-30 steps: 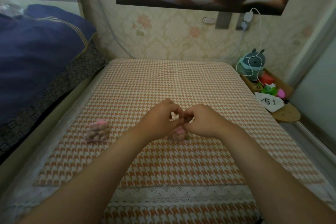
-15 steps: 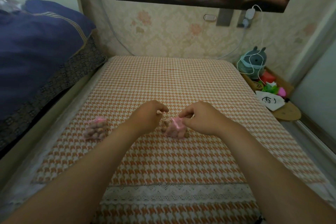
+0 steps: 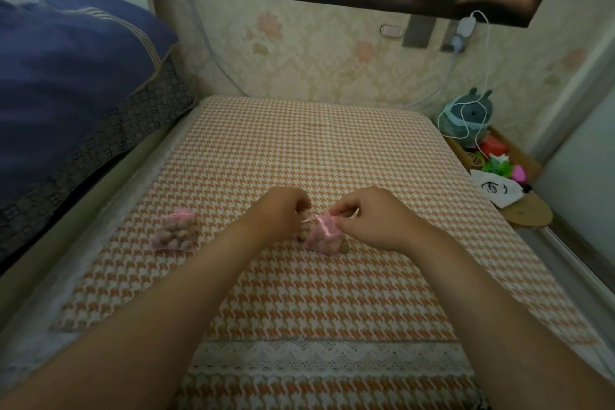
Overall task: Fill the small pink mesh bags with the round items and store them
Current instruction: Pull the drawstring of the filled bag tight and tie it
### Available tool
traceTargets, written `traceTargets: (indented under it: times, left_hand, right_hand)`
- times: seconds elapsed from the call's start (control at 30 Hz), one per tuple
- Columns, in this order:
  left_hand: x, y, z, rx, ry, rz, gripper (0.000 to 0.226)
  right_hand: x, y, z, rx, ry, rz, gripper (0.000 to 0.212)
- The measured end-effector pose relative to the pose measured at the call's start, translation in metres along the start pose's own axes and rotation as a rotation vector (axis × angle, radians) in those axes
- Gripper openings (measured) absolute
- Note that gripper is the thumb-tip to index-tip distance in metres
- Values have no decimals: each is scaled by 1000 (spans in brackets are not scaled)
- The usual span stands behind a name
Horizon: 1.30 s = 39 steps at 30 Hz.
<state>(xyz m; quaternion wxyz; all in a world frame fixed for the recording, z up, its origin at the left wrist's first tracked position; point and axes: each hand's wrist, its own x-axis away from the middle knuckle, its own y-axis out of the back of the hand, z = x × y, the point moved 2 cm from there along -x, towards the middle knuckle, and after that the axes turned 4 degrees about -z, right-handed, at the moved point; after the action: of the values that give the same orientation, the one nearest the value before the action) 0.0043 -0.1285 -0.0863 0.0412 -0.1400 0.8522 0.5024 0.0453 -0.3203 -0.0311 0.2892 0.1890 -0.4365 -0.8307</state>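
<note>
In the middle of the desk, which is covered with an orange-and-white checked cloth [image 3: 299, 150], lies a small pink mesh bag [image 3: 321, 236], partly filled with brown round items. The right hand [image 3: 374, 218] is just to the right of the bag, and its fingers [image 3: 342, 210] are closed together on the gathered mouth of the bag, so the mouth is lifted a little while the body of the bag rests on the cloth. The left hand [image 3: 281, 215] is just to the left of the bag, with its fingers curled in. A thin pale drawstring [image 3: 311, 218] runs from the mouth of the bag to these fingers, and they seem to pinch its end. One loose round item [image 3: 344, 248] lies on the cloth, touching the near right corner of the bag. Well to the left of both hands lies a second pink bag [image 3: 174, 233], full of the same round items and closed at the top; no hand touches it. A dark blue quilt [image 3: 66, 70] is at the far left, and a grey plush toy [image 3: 472, 113] stands at the far right.
</note>
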Motion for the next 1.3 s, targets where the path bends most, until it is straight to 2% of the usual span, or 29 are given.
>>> traceTargets:
  times: [0.17, 0.23, 0.33, 0.47, 0.73, 0.83, 1.07, 1.3]
  left_hand:
    - [4, 36, -34, 227, -48, -209, 12]
    - [11, 40, -46, 285, -81, -183, 9]
    - [21, 35, -53, 283, -128, -91, 6]
    - [26, 28, -53, 302, -133, -56, 9]
    - [27, 18, -64, 341, -97, -104, 19]
    - [25, 14, -64, 301, -77, -116, 13]
    - [22, 12, -55, 210, -154, -89, 3]
    - [26, 29, -58, 66, 9, -21, 36]
  right_hand:
    - [-2, 0, 0, 26, 14, 43, 29]
    - [-3, -1, -1, 27, 10, 59, 29]
    - [-3, 0, -2, 42, 8, 65, 12]
    - [-2, -1, -4, 35, 0, 78, 7]
    - [0, 3, -9, 27, -1, 74, 7]
    - [-1, 3, -11, 13, -9, 95, 12]
    - [-2, 3, -9, -13, 2, 92, 13]
    - [-4, 1, -6, -57, 34, 55, 29]
